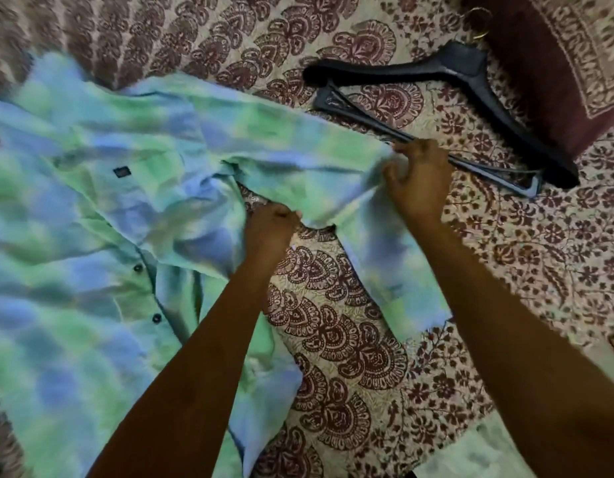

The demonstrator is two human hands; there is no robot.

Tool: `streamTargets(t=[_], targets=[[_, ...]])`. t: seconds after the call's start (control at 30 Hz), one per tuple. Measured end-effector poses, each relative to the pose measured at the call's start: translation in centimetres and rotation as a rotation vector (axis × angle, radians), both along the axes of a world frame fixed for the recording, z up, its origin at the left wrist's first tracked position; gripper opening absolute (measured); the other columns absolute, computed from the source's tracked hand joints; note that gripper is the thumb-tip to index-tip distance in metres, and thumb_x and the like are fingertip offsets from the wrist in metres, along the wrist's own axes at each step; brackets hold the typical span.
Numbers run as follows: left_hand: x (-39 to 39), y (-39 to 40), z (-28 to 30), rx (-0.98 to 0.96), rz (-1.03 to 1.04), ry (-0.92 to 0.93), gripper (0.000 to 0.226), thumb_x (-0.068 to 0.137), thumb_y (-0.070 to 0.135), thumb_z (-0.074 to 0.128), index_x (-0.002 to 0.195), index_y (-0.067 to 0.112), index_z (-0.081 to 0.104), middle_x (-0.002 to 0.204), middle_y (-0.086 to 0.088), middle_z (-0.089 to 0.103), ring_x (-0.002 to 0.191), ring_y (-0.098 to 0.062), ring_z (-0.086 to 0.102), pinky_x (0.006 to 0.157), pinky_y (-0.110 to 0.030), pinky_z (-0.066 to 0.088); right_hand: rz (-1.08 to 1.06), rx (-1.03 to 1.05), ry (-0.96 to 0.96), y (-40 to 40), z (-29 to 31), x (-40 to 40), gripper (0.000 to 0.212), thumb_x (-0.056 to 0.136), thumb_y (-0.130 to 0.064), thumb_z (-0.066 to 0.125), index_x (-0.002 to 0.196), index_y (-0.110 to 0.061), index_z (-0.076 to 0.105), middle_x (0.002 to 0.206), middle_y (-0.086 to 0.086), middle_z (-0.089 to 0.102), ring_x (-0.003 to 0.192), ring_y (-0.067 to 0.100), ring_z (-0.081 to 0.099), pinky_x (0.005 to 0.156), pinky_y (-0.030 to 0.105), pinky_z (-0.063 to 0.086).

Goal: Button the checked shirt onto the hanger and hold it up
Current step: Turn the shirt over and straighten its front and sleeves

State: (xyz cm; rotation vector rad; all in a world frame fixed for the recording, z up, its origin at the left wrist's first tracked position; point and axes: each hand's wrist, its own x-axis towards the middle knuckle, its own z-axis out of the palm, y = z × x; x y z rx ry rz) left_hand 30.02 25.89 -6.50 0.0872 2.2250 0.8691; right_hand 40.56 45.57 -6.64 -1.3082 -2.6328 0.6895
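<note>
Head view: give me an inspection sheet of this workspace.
Surface: bed under a maroon-and-cream printed cotton bedsheet.
Job's things: green-and-blue checked shirt lying flat, unbuttoned; black plastic hanger lying beside it, not inside it.
Clutter: maroon printed pillow at the top right.
Hands: left hand grips shirt fabric; right hand pinches the shirt's edge near the hanger.
Cables: nothing seen.
Surroundings: nothing seen.

Dim, soft indoor light, no hard shadows, no glare. The shirt point(102, 208) smears with motion blur, its checks running together at the left. Upper left of the frame is blurred too, and wide-angle bending curves the edges.
</note>
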Motion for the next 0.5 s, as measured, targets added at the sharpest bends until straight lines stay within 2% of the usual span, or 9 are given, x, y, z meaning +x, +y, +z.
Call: streamTargets(t=[0.03,0.1,0.2,0.3,0.37,0.43,0.5], targets=[[0.2,-0.9,0.7,-0.018,-0.064,0.08,0.022,0.076,0.028,0.059,0.083,0.01,0.069,0.091,-0.012,0.072,0.085,-0.027,0.065,0.082,-0.035,0.051,0.027,0.049,0.047,-2.3,0.0,0.3,0.03,0.081,-0.023,0.051,0.108,-0.012,0.06,0.111,0.017,0.056,0.105,0.034,0.05,0.086,0.036,0.034],[0.9,-3.3,1.9,0.013,-0.133,0.153,0.019,0.075,0.021,0.056,0.087,0.012,0.069,0.088,-0.01,0.07,0.081,-0.022,0.063,0.075,-0.031,0.048,0.113,0.02,0.157,-7.5,0.0,1.0,0.025,0.08,-0.017,0.049,0.101,-0.01,0.06,0.102,0.018,0.059,0.095,0.035,0.053,0.08,0.037,0.034],[2.3,-7.9,3.3,0.08,-0.105,0.181,0.017,0.081,0.004,0.058,0.095,0.001,0.067,0.084,-0.007,0.065,0.069,0.001,0.059,0.067,-0.019,0.048,0.271,-0.19,0.193,-15.0,-0.1,2.6,0.029,0.08,-0.02,0.041,0.098,-0.009,0.061,0.097,0.017,0.061,0.088,0.035,0.056,0.076,0.036,0.043],[3.7,-13.7,3.4,0.039,0.008,0.264,0.018,0.078,0.017,0.059,0.092,0.01,0.069,0.083,-0.002,0.068,0.076,-0.007,0.063,0.073,-0.018,0.047,0.465,-0.384,0.1,-20.9,-0.3,5.5,0.037,0.081,-0.025,0.037,0.106,-0.01,0.059,0.102,0.015,0.062,0.086,0.034,0.06,0.071,0.035,0.051],[5.4,-17.8,3.6,-0.038,0.114,0.281,0.014,0.082,0.014,0.06,0.092,0.013,0.069,0.084,-0.008,0.072,0.078,-0.018,0.067,0.074,-0.022,0.046,0.535,-0.541,0.03,-23.8,-0.5,7.8,0.048,0.082,-0.038,0.037,0.116,-0.011,0.057,0.103,0.013,0.064,0.084,0.032,0.063,0.068,0.031,0.05],[7.1,-20.4,3.4,-0.137,0.198,0.281,0.014,0.084,0.015,0.06,0.094,0.012,0.068,0.089,-0.012,0.072,0.085,-0.026,0.068,0.078,-0.027,0.047,0.529,-0.634,-0.017,-25.0,-0.8,9.5,0.061,0.078,-0.053,0.046,0.127,-0.016,0.049,0.104,0.009,0.066,0.084,0.027,0.065,0.067,0.031,0.051],[8.8,-22.1,3.0,-0.187,0.222,0.219,0.027,0.078,0.028,0.063,0.098,0.011,0.066,0.098,-0.012,0.071,0.093,-0.027,0.066,0.081,-0.029,0.046,0.501,-0.669,-0.026,-25.9,-0.7,10.4,0.073,0.073,-0.05,0.065,0.135,-0.021,0.038,0.112,0.006,0.064,0.088,0.023,0.063,0.069,0.034,0.054]])
